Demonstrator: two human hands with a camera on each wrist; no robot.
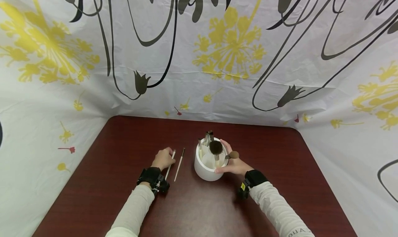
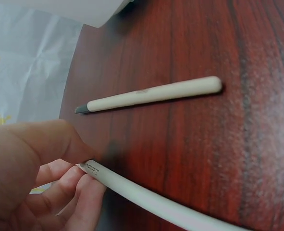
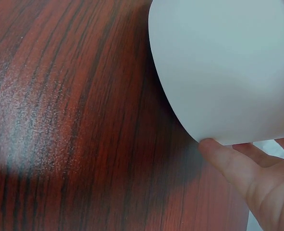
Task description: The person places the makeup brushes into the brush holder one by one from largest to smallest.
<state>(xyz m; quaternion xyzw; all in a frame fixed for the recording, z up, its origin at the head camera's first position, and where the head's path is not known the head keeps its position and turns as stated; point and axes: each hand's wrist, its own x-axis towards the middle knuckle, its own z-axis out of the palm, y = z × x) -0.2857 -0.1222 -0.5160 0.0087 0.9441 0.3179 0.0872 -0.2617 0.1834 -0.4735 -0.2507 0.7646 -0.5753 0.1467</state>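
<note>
My left hand (image 1: 162, 159) pinches a makeup brush (image 2: 151, 202) near one end of its white handle, between thumb and fingers; the bristles are hidden in the left wrist view. Beside it a second makeup brush (image 1: 179, 168) lies on the table, its dark tip pointing away. With thumb and fingers spread around the side, my right hand (image 1: 237, 167) grips a round white brush holder (image 1: 206, 174). Several makeup brushes stand in its compartments, among them a large dark fluffy one (image 1: 216, 147) and a brown one (image 1: 234, 155) leaning right over the rim.
The dark red-brown wooden table (image 1: 264, 206) has rounded far corners. A white cloth (image 1: 186, 74) with yellow and grey plant prints hangs behind it and along both sides. A wrist camera is strapped to each forearm.
</note>
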